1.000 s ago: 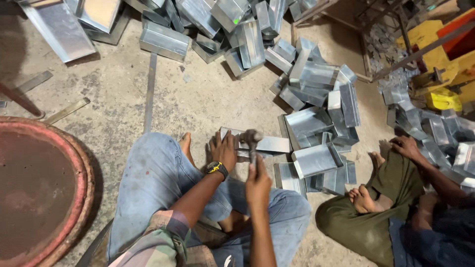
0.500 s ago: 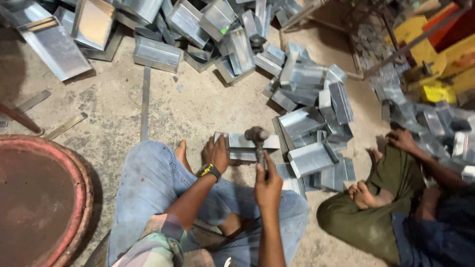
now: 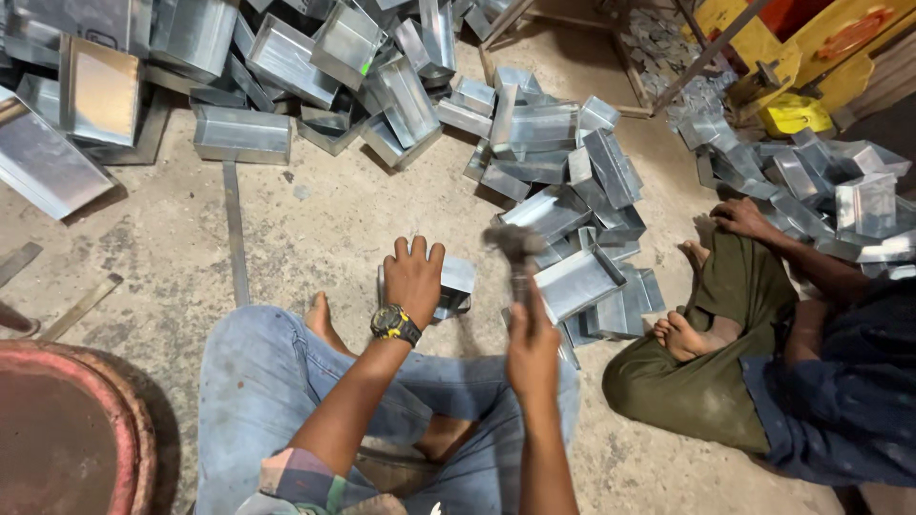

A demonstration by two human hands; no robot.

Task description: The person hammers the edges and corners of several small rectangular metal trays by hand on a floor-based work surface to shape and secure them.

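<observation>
A bare concrete floor (image 3: pixel 315 219) filled the view, and a wide heap of shiny sheet-metal boxes (image 3: pixel 382 67) sprawled across its far side, running down toward the middle. At the lower left sat a large round red drum lid (image 3: pixel 57 429). A co-worker in olive trousers (image 3: pixel 706 381) sat cross-legged at the right, one hand (image 3: pixel 739 217) resting near a second pile of boxes (image 3: pixel 840 191). The person wearing the camera sat on the floor in blue jeans (image 3: pixel 258 381), bare feet tucked in.

The left hand (image 3: pixel 413 277), with a yellow-and-black wristwatch (image 3: pixel 394 324) on it, lay palm-down on a small metal box (image 3: pixel 456 284) standing on the floor just in front of the knees; its grip was spread flat, pressing rather than clasping. The right hand (image 3: pixel 532 348) had its grip closed around the handle of a hammer (image 3: pixel 515 250), whose blurred head hung just right of that box, above the floor.
</observation>
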